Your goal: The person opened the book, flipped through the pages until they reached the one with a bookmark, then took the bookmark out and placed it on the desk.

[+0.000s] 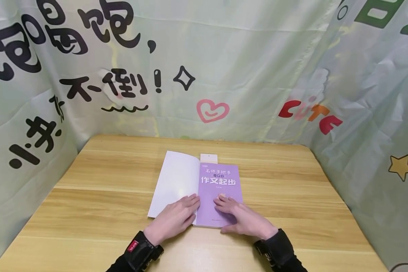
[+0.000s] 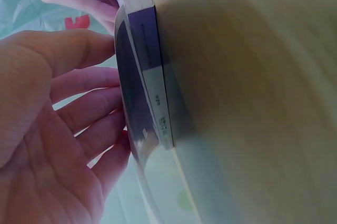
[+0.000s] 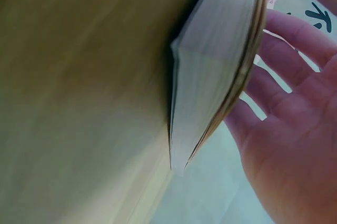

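A thick paperback book [image 1: 220, 211] lies on the table with its front cover [image 1: 176, 177] turned over to the left, white inner side up. Its purple first page, printed with white Chinese characters, faces up on the right. My left hand [image 1: 176, 217] rests on the lower part of the cover, fingertips at the fold by the spine [image 2: 150, 50]. On the lower right of the purple page lies my right hand [image 1: 241, 215], fingers extended and thumb by the bottom edge. The thick page block [image 3: 210, 66] shows in the right wrist view. Neither hand grips anything.
A small white card-like piece [image 1: 208, 158] sticks out past the book's top edge. The wooden table [image 1: 105, 211] spreads around the book. A printed fabric curtain [image 1: 251, 68] with characters, a heart and a star encloses the back and sides. A dark cable [image 1: 405, 264] shows at bottom right.
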{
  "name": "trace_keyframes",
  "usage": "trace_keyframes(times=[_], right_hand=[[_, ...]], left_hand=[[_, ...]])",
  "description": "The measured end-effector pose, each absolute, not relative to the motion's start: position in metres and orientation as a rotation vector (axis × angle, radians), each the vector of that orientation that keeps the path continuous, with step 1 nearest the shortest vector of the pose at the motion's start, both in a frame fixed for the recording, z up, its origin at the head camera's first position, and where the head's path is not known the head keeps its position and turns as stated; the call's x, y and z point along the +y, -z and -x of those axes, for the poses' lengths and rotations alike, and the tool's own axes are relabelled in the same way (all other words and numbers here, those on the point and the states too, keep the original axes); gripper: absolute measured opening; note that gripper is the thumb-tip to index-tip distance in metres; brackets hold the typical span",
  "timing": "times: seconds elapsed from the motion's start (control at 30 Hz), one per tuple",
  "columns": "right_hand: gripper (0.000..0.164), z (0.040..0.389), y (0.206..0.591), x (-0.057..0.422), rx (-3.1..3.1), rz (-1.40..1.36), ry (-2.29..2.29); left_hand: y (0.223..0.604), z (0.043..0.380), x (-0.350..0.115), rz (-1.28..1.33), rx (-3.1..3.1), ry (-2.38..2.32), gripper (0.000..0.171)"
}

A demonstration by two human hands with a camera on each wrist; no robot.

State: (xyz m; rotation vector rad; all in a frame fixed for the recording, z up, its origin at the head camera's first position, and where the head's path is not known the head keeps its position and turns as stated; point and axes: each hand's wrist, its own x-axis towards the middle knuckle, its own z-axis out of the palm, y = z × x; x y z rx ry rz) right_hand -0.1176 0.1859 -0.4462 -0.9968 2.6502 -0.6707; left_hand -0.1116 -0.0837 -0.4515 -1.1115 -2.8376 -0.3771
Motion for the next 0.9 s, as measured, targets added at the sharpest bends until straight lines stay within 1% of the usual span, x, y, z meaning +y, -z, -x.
trace_keyframes(times=[0.2,0.43,0.53,0.73,0.9], right_hand=[[0.062,0.116,0.446,0.188,2.661,1.025,0.675],[0.052,0.115,0.446,0.19,2.667,1.063,0.672],[0.05,0.114,0.446,0.191,2.671,1.077,0.662],[0.043,0.112,0.446,0.193,2.685,1.115,0.655],[0.04,0.111,0.445,0.197,2.69,1.128,0.654]], left_hand=[[0.453,0.11,-0.08,1.147,-2.825,0.348,0.044],[0.454,0.109,-0.077,1.169,-2.841,0.332,0.048],[0.454,0.108,-0.076,1.169,-2.861,0.339,0.052],[0.453,0.106,-0.074,1.165,-2.884,0.34,0.065],[0.454,0.105,-0.072,1.154,-2.882,0.323,0.07]])
